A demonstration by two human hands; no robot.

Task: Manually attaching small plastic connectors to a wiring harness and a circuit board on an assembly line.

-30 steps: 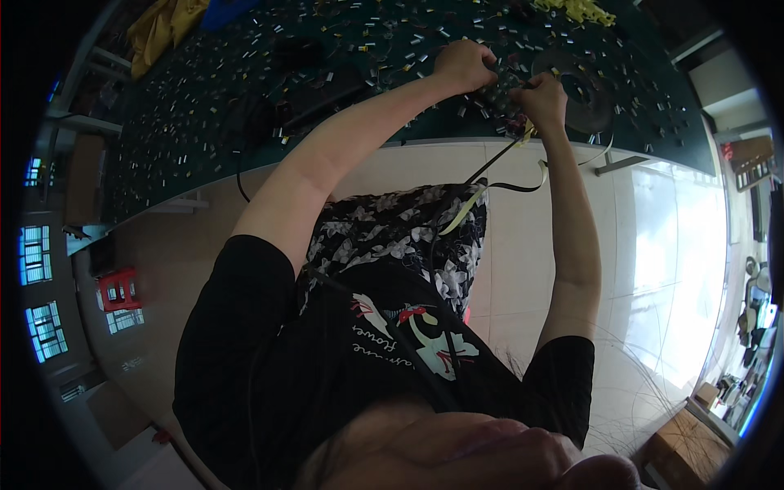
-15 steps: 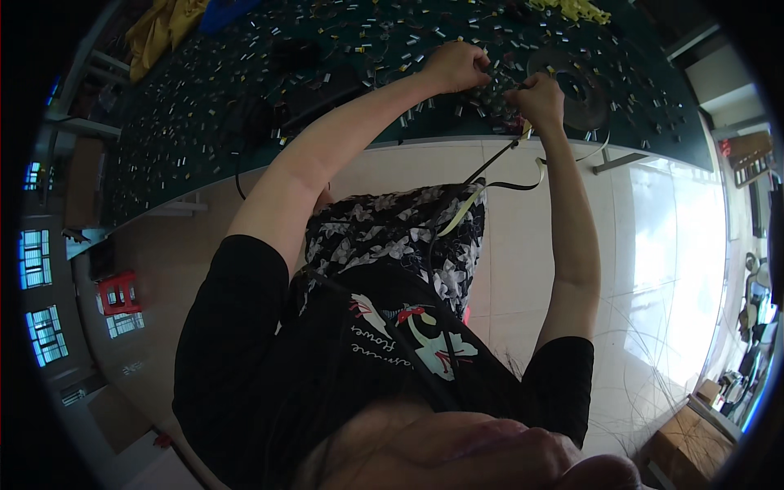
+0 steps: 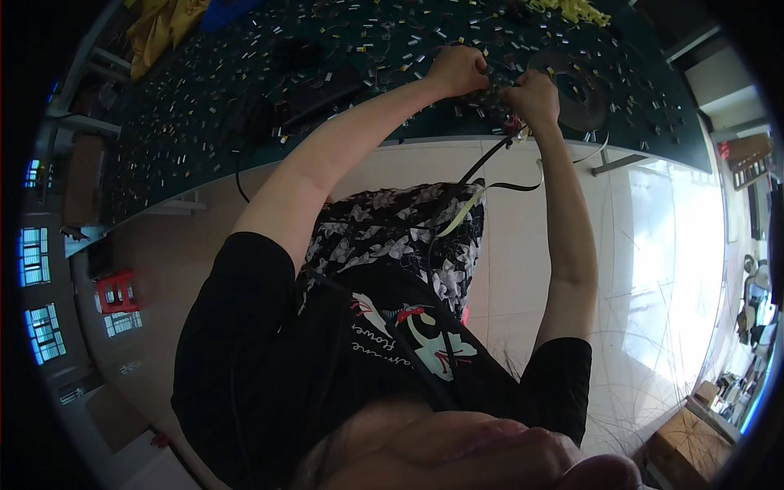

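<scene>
My left hand (image 3: pixel 459 71) is over the near edge of the green table, its fingers curled together in a pinch. Close beside it, my right hand (image 3: pixel 535 96) bends down with thumb and fingertips pressed together. What either hand holds is too small and dark to make out. Below my right hand, at the table's edge, lies a small reddish bundle (image 3: pixel 513 124). A black strip (image 3: pixel 487 159) runs from there down to my lap. A yellow-and-black strip (image 3: pixel 462 214) loops over the lap cloth. Right of my right hand lies a dark round reel (image 3: pixel 581 91).
Many small silvery cylindrical parts with yellow bits are strewn across the green table (image 3: pixel 196 139). Dark objects (image 3: pixel 322 102) lie left of my hands. Yellow strips (image 3: pixel 572 10) are heaped at the far edge. A red stool (image 3: pixel 117 291) stands on the floor at left.
Both hands stay nearly in place. My right hand has shifted slightly left and turned, and the reddish bundle below it shows more. The strip under it has moved a little left.
</scene>
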